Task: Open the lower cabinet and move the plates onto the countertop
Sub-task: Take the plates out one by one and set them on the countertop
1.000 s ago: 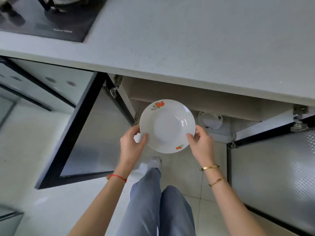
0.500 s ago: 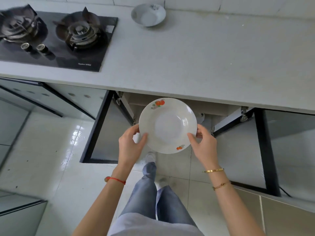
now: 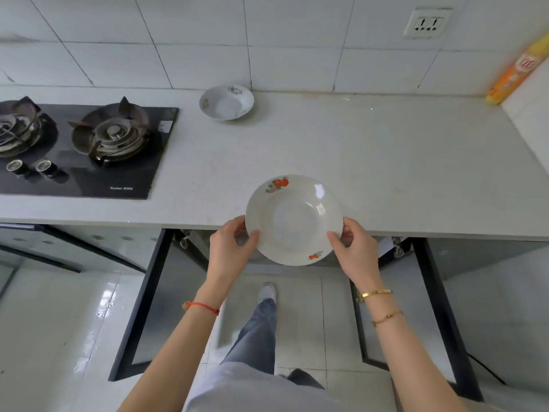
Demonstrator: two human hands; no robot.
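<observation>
White plate (image 3: 294, 221) empty; left hand (image 3: 230, 251), right hand (image 3: 355, 252) grip rim.

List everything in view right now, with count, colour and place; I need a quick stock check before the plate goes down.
Fruit-patterned plate: 1, white with orange fruit prints, held over the countertop's front edge.
Second plate: 1, white with dark print, on the countertop near the wall.
Countertop: 1, light grey, across the middle.
Gas hob: 1, black, two burners showing, left.
Cabinet doors: 2, black-framed glass, swung open below the counter.
Wall socket: 1, white, upper right tiles.
Wrap roll: 1, orange and yellow, far right corner.
Shoe: 1, white, on the floor.
Left hand: grips the plate's left rim; red string bracelet.
Right hand: grips the right rim; two gold bracelets.
</observation>
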